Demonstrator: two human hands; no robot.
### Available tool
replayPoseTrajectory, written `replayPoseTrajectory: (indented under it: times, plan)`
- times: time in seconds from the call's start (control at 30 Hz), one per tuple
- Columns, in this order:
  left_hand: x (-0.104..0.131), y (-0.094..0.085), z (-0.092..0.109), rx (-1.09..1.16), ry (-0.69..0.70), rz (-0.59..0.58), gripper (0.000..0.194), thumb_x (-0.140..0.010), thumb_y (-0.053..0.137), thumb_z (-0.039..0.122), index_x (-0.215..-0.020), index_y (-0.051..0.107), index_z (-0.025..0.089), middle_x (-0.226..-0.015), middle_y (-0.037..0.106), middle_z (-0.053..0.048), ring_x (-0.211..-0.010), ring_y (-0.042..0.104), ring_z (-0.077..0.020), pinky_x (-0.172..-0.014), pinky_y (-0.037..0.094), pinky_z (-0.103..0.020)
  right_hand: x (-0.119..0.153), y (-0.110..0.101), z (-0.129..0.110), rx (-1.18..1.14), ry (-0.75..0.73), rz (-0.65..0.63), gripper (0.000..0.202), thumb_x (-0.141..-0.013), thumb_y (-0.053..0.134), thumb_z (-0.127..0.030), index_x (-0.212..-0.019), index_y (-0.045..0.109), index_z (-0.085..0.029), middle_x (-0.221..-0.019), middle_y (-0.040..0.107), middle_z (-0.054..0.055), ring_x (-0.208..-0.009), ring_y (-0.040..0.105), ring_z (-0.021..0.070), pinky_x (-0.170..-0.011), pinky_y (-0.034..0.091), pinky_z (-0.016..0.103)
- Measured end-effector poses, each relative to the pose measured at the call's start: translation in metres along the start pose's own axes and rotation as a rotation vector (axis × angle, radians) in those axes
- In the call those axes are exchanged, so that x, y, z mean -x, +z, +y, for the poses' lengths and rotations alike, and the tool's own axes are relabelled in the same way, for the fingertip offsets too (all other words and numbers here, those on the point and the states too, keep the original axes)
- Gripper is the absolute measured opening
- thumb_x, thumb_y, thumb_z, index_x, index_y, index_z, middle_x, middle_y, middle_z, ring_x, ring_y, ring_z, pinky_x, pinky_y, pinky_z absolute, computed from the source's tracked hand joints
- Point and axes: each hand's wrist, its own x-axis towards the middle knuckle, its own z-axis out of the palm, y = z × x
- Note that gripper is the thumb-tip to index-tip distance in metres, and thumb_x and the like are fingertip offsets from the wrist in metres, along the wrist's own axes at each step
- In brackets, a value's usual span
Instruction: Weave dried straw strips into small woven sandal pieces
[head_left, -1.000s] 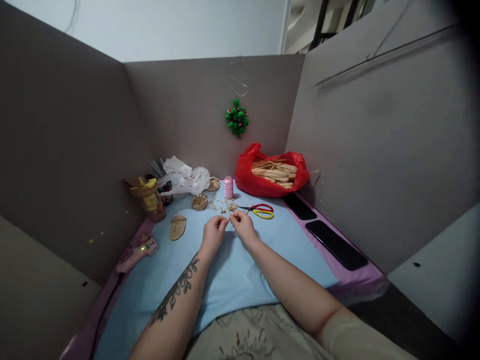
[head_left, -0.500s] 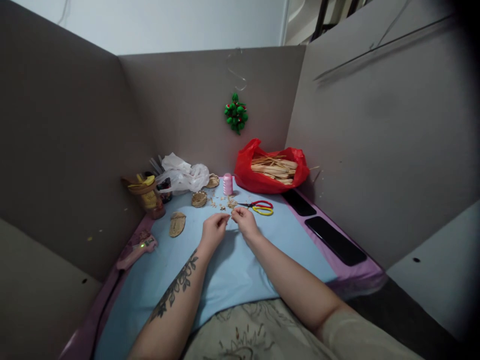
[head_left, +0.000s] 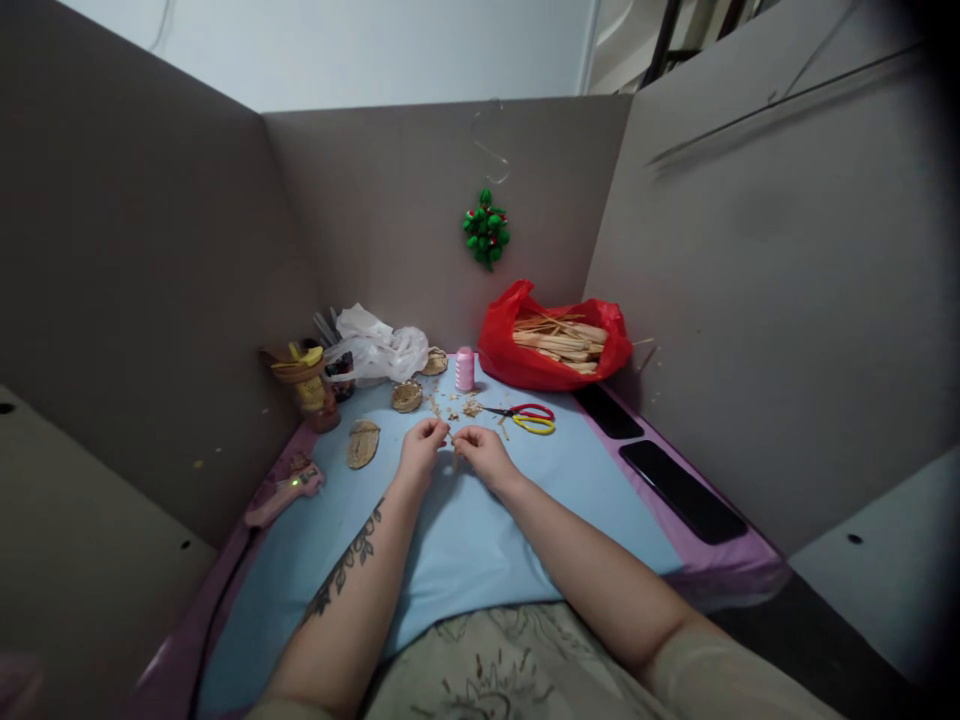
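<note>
While the left hand (head_left: 424, 445) and the right hand (head_left: 482, 455) pinch a thin, straw-coloured strip of dry plant fibre (head_left: 455, 461), the step in hand is judged to be fine fingertip work on 1 small piece. The strip sits between the 2 hands, above a pale blue cloth (head_left: 487, 560), a short length hanging near the right fingertips. What exactly the fingers do to it is too small to tell. The next move, in judgement, calls for a light, even pinch, since such material could split or slip.

Pose: thumb and forefinger of each hand are closed on the strip; the 2 sets of fingertips stand just apart. The forearms reach forward and converge.

Beyond the right hand lies a pair of dark-bladed scissors with 1 red and 1 yellow handle (head_left: 513, 413), tips towards loose tan fibre scraps (head_left: 472, 408). A flat, oval, woven tan piece (head_left: 364, 446) lies left of the left hand. Neither hand touches these items.
</note>
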Motion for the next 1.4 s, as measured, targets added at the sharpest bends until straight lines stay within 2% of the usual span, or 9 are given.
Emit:
replayPoseTrajectory:
  times: [0.17,0.3,0.43,0.63,0.77,0.93,1.17,1.23,1.4]
  plan:
    - [0.0,0.0,0.003,-0.049,0.0,-0.039,0.024,-0.065,0.062,0.038,-0.066,0.059,0.014,-0.061,0.055,0.002,-0.058,0.049,-0.0094,-0.06,0.041,-0.021,0.001,0.0,0.002,-0.067,0.064,0.009,0.015,-0.061,0.059,-0.031,-0.061,0.055,-0.016,-0.048,0.049,-0.005,-0.043,0.037,0.0073,-0.045,0.028,0.021]
    - [0.003,0.001,0.003,-0.132,-0.031,-0.215,0.028,-0.071,0.058,0.037,-0.082,0.065,0.012,-0.069,0.061,-0.003,-0.064,0.054,-0.0125,-0.06,0.042,-0.022,-0.004,-0.002,0.009,-0.083,0.059,0.037,0.016,-0.062,0.059,-0.032,-0.062,0.056,-0.016,-0.048,0.048,-0.005,-0.042,0.036,0.0071,-0.043,0.027,0.021]
    - [0.006,0.002,-0.001,-0.22,0.064,-0.332,0.027,-0.073,0.057,0.034,-0.086,0.064,0.012,-0.055,0.054,0.002,-0.05,0.046,-0.0091,-0.051,0.035,-0.02,-0.01,-0.004,0.018,-0.086,0.02,0.093,0.013,-0.063,0.058,-0.028,-0.064,0.057,-0.015,-0.052,0.053,-0.003,-0.047,0.043,0.0083,-0.047,0.032,0.021]
    - [0.009,0.006,-0.001,-0.274,0.053,-0.276,0.029,-0.072,0.057,0.037,-0.086,0.059,0.012,-0.052,0.051,0.003,-0.046,0.042,-0.008,-0.046,0.031,-0.019,-0.013,-0.006,0.019,-0.121,-0.004,0.082,0.012,-0.063,0.059,-0.027,-0.065,0.059,-0.015,-0.057,0.057,-0.002,-0.053,0.049,0.0104,-0.054,0.037,0.023]
    - [0.011,0.008,0.003,-0.195,-0.022,-0.277,0.024,-0.07,0.059,0.037,-0.074,0.053,0.014,-0.048,0.043,0.006,-0.043,0.036,-0.0062,-0.043,0.026,-0.019,-0.012,-0.009,0.016,-0.097,-0.015,0.068,0.012,-0.063,0.06,-0.026,-0.066,0.059,-0.015,-0.057,0.056,-0.002,-0.053,0.046,0.0096,-0.055,0.035,0.023]
    - [0.011,0.006,0.004,-0.141,-0.097,-0.321,0.03,-0.067,0.06,0.04,-0.06,0.044,0.016,-0.044,0.041,0.006,-0.042,0.034,-0.0058,-0.045,0.025,-0.021,-0.011,-0.012,0.012,0.081,-0.134,0.056,0.009,-0.066,0.056,-0.024,-0.066,0.059,-0.016,-0.059,0.055,-0.002,-0.056,0.047,0.0107,-0.058,0.036,0.023]
    - [0.014,0.012,0.004,0.003,-0.17,-0.288,0.028,-0.071,0.055,0.042,-0.065,0.041,0.018,-0.054,0.045,0.005,-0.046,0.04,-0.0074,-0.048,0.03,-0.021,-0.009,-0.012,0.006,0.159,-0.176,0.076,0.01,-0.068,0.054,-0.025,-0.069,0.059,-0.016,-0.061,0.055,-0.002,-0.059,0.048,0.0119,-0.06,0.038,0.024]
    - [0.015,0.015,0.003,-0.063,-0.136,-0.252,0.025,-0.076,0.049,0.041,-0.067,0.04,0.019,-0.053,0.044,0.005,-0.046,0.04,-0.0085,-0.049,0.031,-0.022,-0.009,-0.011,0.006,0.145,-0.166,0.074,0.01,-0.068,0.054,-0.026,-0.069,0.058,-0.016,-0.062,0.056,-0.002,-0.06,0.048,0.0122,-0.061,0.039,0.024]
    - [0.013,0.015,-0.002,-0.342,0.134,-0.146,0.021,-0.079,0.048,0.033,-0.063,0.045,0.019,-0.052,0.044,0.004,-0.05,0.039,-0.0105,-0.053,0.031,-0.023,-0.011,-0.012,0.011,0.123,-0.151,0.091,0.011,-0.069,0.054,-0.027,-0.069,0.057,-0.017,-0.062,0.054,-0.002,-0.06,0.048,0.0122,-0.062,0.039,0.024]
